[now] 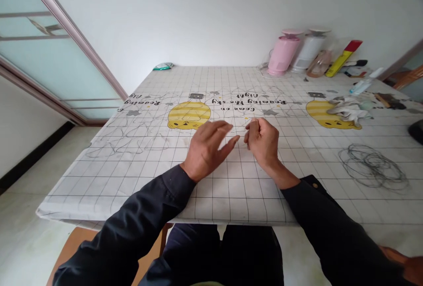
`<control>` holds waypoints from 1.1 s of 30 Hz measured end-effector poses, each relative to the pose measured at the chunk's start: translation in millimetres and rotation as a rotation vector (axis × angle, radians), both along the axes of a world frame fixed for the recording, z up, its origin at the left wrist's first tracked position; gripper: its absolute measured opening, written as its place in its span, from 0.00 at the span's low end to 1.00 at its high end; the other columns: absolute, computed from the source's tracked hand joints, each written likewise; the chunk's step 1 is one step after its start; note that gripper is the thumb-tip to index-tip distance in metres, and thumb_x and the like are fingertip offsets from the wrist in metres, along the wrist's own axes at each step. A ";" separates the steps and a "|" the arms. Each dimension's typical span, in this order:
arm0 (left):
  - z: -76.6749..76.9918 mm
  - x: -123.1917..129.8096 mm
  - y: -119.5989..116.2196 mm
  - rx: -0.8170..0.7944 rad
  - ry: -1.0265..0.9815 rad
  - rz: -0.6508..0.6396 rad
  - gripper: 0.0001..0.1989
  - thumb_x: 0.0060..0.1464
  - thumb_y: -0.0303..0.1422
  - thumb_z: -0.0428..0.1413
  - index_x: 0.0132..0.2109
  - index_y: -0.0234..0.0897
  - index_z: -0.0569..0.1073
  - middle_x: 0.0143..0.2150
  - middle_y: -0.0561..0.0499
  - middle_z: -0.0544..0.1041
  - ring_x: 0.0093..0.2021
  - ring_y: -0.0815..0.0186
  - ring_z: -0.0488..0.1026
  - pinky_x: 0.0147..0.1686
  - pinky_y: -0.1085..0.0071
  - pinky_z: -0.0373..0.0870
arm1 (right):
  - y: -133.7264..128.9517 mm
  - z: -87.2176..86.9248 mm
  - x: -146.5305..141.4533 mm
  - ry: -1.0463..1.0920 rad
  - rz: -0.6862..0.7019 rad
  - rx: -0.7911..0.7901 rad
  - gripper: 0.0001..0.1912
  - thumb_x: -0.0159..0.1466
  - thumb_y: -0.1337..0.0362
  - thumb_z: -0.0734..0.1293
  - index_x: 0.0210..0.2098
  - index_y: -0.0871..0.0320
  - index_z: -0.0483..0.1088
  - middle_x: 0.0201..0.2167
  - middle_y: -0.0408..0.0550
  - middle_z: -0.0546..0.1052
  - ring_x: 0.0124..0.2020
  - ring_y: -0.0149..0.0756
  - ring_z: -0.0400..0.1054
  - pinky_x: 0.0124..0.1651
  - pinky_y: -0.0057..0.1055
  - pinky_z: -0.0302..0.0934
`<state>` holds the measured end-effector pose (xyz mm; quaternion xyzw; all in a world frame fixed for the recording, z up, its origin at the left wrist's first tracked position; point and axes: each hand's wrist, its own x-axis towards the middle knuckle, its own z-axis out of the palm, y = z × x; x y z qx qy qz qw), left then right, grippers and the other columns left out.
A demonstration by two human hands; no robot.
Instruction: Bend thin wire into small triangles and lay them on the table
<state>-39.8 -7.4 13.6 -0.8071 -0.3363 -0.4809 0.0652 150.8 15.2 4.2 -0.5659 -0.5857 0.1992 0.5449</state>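
Observation:
My left hand (208, 149) hovers over the middle of the table, its thumb and fingers apart with nothing visible between them. Just to its right, my right hand (264, 143) is closed, thumb against the curled fingers; whatever it may hold is too small or hidden to make out. A loose tangle of thin grey thread (145, 135) spreads across the cloth left of my hands. Further right lies a looped coil of dark thread or wire (373, 167).
A checked tablecloth (228, 189) with yellow balloon prints covers the table. Along the back wall stand a pink cylindrical device (283, 54), a white one (309, 51) and a yellow-red box (343, 59). A crumpled glove or cloth (350, 109) and a clear bottle (365, 82) lie right. A green packet (163, 66) sits back left.

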 end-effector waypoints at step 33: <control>-4.5 -20.2 13.0 -0.110 0.191 -0.082 0.21 0.77 0.40 0.57 0.33 0.36 0.72 0.35 0.50 0.70 0.34 0.66 0.69 0.36 0.68 0.69 | -11.3 13.7 24.0 0.062 0.437 -0.050 0.18 0.76 0.47 0.70 0.38 0.53 0.74 0.25 0.41 0.78 0.18 0.29 0.70 0.18 0.27 0.62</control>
